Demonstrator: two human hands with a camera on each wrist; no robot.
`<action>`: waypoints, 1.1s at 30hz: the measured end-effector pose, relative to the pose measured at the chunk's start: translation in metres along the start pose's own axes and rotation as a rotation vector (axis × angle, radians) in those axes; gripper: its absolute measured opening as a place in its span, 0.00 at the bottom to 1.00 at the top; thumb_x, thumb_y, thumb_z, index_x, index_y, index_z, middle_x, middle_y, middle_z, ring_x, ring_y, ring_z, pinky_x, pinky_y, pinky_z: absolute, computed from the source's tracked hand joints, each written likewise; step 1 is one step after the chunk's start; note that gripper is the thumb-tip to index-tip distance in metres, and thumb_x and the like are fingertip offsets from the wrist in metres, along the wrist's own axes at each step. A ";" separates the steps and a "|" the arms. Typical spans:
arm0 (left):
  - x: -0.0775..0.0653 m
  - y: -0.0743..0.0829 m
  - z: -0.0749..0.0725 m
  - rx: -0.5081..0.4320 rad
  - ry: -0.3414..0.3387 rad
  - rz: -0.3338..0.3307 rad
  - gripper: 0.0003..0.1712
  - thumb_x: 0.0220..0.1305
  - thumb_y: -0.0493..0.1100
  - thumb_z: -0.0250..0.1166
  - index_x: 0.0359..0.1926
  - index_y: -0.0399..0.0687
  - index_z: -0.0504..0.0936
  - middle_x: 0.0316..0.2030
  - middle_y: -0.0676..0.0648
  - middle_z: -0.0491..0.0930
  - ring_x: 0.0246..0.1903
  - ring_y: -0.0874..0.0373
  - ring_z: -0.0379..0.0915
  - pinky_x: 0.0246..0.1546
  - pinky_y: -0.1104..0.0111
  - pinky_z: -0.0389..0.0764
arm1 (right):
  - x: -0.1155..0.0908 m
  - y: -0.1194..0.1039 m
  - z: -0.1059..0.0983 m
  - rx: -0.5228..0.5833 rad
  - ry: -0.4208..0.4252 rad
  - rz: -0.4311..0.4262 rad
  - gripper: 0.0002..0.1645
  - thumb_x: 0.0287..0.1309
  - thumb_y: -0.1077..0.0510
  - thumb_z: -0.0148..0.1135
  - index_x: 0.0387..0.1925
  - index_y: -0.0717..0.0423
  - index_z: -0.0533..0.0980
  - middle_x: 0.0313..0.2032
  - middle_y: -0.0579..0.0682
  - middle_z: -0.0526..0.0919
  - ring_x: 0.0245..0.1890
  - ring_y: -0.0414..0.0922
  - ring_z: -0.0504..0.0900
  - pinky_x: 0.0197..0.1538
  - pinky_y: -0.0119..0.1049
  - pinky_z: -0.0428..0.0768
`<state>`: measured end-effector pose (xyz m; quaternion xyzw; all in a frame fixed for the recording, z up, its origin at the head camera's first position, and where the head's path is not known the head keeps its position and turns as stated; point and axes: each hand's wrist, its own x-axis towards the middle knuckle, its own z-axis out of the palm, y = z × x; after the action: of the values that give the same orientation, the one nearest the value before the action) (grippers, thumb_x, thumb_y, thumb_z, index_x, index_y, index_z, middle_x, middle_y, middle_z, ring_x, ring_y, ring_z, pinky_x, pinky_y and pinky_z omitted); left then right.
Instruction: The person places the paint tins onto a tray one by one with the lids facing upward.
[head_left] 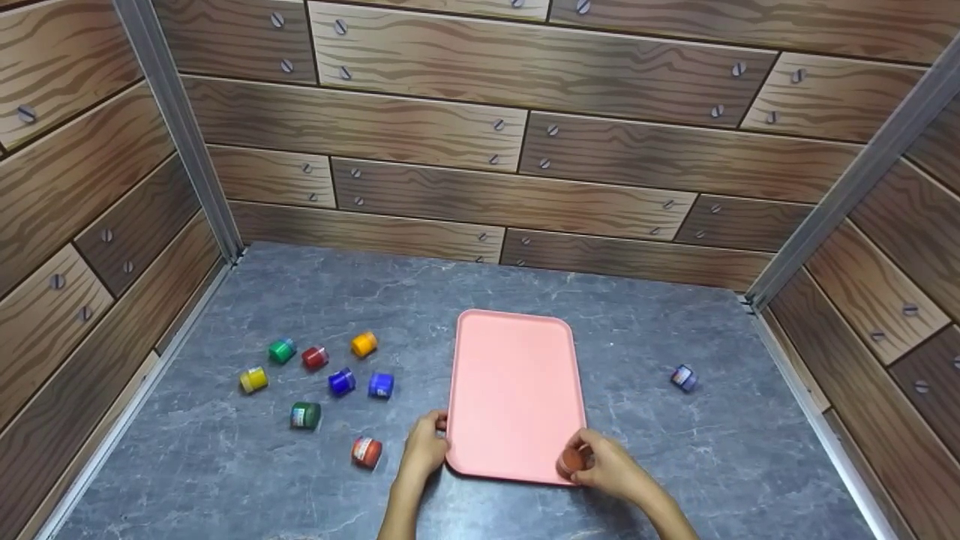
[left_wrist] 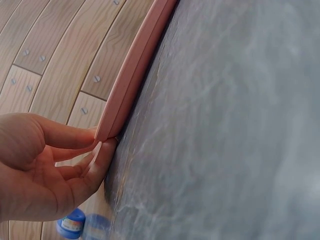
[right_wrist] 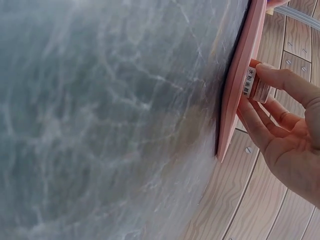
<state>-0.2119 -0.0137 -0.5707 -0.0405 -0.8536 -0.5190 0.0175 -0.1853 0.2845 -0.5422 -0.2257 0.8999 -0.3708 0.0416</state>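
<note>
Pinching a reddish-brown jar point(head_left: 571, 459) between thumb and fingers, the right hand point(head_left: 606, 466) holds it at the near right corner of a pink tray point(head_left: 517, 390); the left hand point(head_left: 425, 448) grips the tray's left edge.

Before you, a grey, marble-patterned surface point(head_left: 637, 330) carries a pink tray point(head_left: 517, 390) near its middle, eight small coloured jars point(head_left: 341, 382) scattered to your left, and one purplish jar point(head_left: 684, 378) to your right.
</note>
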 end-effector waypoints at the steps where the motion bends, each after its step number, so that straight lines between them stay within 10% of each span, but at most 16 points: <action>1: 0.000 0.000 0.000 0.001 -0.002 -0.001 0.26 0.36 0.21 0.54 0.44 0.28 0.76 0.31 0.43 0.78 0.34 0.46 0.73 0.36 0.57 0.73 | 0.000 0.000 0.000 0.002 -0.002 0.001 0.20 0.33 0.69 0.71 0.32 0.60 0.72 0.31 0.49 0.77 0.32 0.47 0.78 0.31 0.35 0.76; 18: 0.000 -0.002 0.000 -0.032 -0.004 0.007 0.25 0.36 0.20 0.54 0.44 0.26 0.75 0.31 0.41 0.78 0.32 0.47 0.74 0.34 0.60 0.73 | -0.003 -0.003 -0.010 0.075 -0.057 0.005 0.24 0.36 0.73 0.64 0.42 0.68 0.71 0.37 0.57 0.77 0.36 0.56 0.77 0.38 0.42 0.78; 33: -0.001 0.000 0.000 -0.035 -0.002 0.003 0.26 0.36 0.21 0.55 0.44 0.27 0.76 0.30 0.43 0.78 0.26 0.54 0.72 0.30 0.64 0.72 | 0.012 -0.003 -0.088 -0.095 0.123 -0.035 0.19 0.40 0.74 0.64 0.40 0.72 0.73 0.36 0.63 0.78 0.37 0.62 0.77 0.41 0.51 0.76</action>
<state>-0.2107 -0.0144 -0.5709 -0.0426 -0.8444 -0.5337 0.0167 -0.2168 0.3346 -0.4756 -0.2199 0.9132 -0.3416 -0.0312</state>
